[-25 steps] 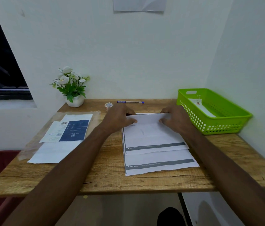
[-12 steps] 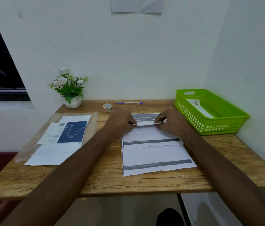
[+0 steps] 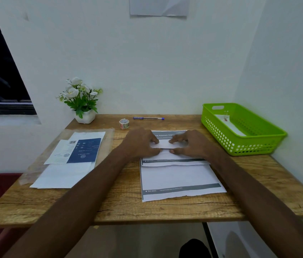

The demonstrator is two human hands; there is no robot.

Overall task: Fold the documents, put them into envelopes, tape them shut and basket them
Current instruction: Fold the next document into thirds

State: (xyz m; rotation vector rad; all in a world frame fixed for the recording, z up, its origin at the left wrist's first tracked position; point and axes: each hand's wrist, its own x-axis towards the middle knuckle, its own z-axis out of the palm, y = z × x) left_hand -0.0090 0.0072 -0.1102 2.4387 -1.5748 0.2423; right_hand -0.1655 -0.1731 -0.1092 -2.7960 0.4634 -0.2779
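While both hands pinch it, the folded document (image 3: 163, 145) is a narrow white strip lying across the top of a sheet stack (image 3: 180, 181) mid-surface (image 3: 128, 207). Left hand (image 3: 139, 144) and right hand (image 3: 189, 144) grip its ends between thumb and fingers. Behind reads "Kitchen Clo…"; lower sheets read "END GOAL". A green basket (image 3: 255, 144) sits right.

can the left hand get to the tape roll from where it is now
Probably yes: the tape roll stands just beyond the left hand on bare table, nothing between, though that hand's grip is busy folding the document.
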